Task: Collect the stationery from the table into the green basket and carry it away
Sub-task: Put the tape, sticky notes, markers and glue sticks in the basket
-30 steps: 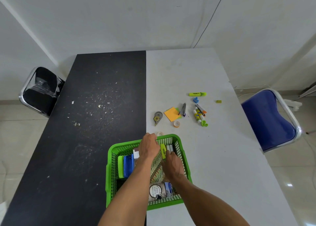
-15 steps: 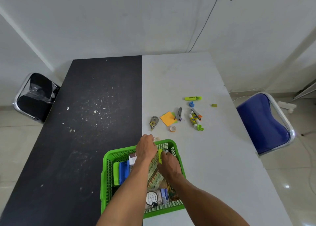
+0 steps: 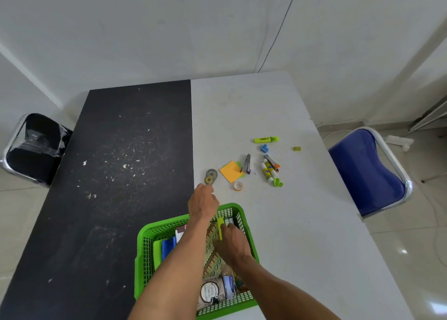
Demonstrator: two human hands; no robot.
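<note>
R hand [image 3: 232,244] is down inside the green basket [image 3: 145,247], fingers bent onto a yellow-green marker [image 3: 220,227] by the far wall. Pinching or just nudging it, can't tell. Basket sits at the near edge of the table [image 3: 302,223], across the black/white seam, already packed w/ a blue case [image 3: 168,247], patterned pouch [image 3: 212,254] etc.

L hand [image 3: 203,203] reaches over the far rim, fingertips turned down & hidden, so grip unknown. It's just short of the correction tape [image 3: 211,176].

Further out, loose on the white half: tape roll [image 3: 238,186], orange sticky notes [image 3: 231,171], glue sticks [image 3: 268,172], highlighter [image 3: 266,139], small green bit [image 3: 296,148].

Risks, IMO: L forearm lies over the rim, so a hasty pull could drag or tip the basket. The roll may roll away, and the green bit is easy to miss.
</note>
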